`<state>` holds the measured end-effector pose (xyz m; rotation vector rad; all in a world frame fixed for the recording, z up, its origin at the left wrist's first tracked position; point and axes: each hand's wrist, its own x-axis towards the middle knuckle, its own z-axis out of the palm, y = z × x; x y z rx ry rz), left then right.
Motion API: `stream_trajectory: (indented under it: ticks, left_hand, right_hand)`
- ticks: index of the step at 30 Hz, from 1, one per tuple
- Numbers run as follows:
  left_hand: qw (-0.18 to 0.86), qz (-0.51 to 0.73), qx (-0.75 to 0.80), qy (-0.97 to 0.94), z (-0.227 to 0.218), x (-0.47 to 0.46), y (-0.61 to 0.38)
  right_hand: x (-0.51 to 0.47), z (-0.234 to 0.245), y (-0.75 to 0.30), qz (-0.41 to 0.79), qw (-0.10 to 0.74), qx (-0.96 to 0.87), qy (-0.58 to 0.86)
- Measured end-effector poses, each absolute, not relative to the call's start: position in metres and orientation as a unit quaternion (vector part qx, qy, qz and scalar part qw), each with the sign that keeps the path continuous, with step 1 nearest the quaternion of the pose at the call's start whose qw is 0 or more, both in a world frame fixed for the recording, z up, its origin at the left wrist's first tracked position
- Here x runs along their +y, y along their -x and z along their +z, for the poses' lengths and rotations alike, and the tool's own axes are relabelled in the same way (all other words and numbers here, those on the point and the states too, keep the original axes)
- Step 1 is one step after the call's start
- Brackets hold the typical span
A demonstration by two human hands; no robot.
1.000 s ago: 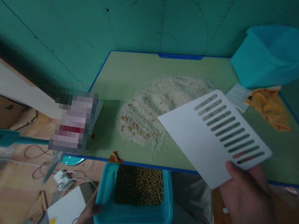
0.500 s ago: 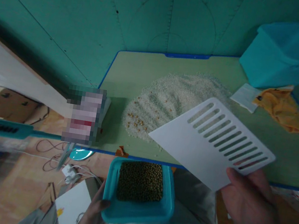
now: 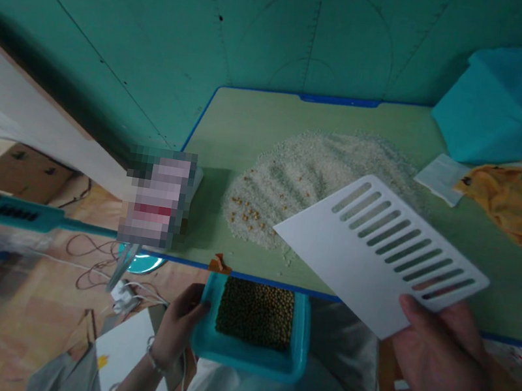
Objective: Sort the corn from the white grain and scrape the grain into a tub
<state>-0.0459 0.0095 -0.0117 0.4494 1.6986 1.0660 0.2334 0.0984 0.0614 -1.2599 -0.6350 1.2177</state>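
My right hand (image 3: 444, 383) grips the lower corner of a white plastic sheet with a row of slots (image 3: 380, 254), held tilted above the near edge of a green board (image 3: 242, 126). On the board lies a wide pile of white rice (image 3: 311, 190), with small yellow beans scattered in its left part. My left hand (image 3: 178, 324) holds the left side of a teal tray (image 3: 247, 362) just below the board's near edge. The tray is full of small olive-brown beans (image 3: 255, 313). The white sheet hides part of the rice pile's right side.
A teal bin (image 3: 512, 110) stands at the far right corner of the board, near a yellow cloth (image 3: 502, 201) and a white paper (image 3: 442, 178). A blurred object (image 3: 156, 199) stands at the left edge. A teal-handled tool (image 3: 1, 210) lies left, above cables on the floor.
The view has drifted, so the scene sits further right. The tray has risen toward the board's edge, and more of my left hand and wrist shows. My right hand keeps the same hold.
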Motion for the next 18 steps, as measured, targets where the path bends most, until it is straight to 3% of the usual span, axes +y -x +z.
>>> stream_trajectory:
  ticks: [10,18]
  left_hand:
    - [0.574,0.424,0.697,-0.065,-0.026,0.035,0.040]
    - [0.516,0.500,0.690,-0.087,-0.026,0.035,0.036]
  right_hand:
    - [0.101,0.061,-0.234,0.517,0.588,-0.265,0.563]
    - [0.100,0.066,-0.230,0.527,0.575,-0.248,0.574]
